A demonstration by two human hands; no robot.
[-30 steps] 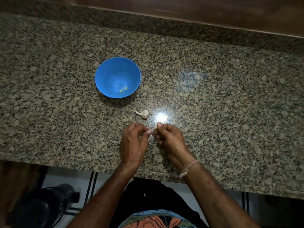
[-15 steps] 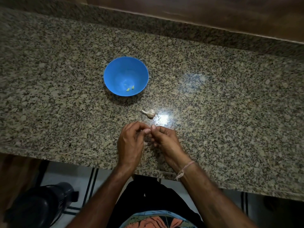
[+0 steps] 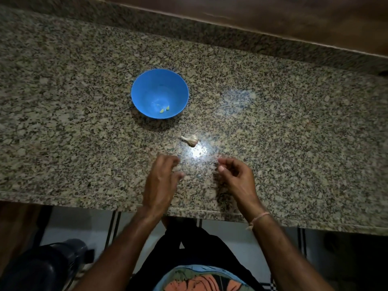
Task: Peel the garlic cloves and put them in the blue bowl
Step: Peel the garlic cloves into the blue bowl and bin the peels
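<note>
Head view: blue bowl (image 3: 137,89) holds two peeled cloves (image 3: 164,110); garlic bulb (image 3: 191,140) lies on counter (image 3: 294,143) near it; left hand (image 3: 161,181) and right hand (image 3: 236,178) apart, loosely curled, contents unclear; likely mid-peeling, next move needs a fingertip pinch on skin

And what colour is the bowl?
The bowl is bright blue, seen in the head view.

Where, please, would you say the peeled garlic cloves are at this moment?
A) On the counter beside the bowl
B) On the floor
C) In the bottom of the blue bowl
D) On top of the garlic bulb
C: two small yellowish peeled cloves lie side by side in the bottom of the blue bowl, towards its near wall.
</note>
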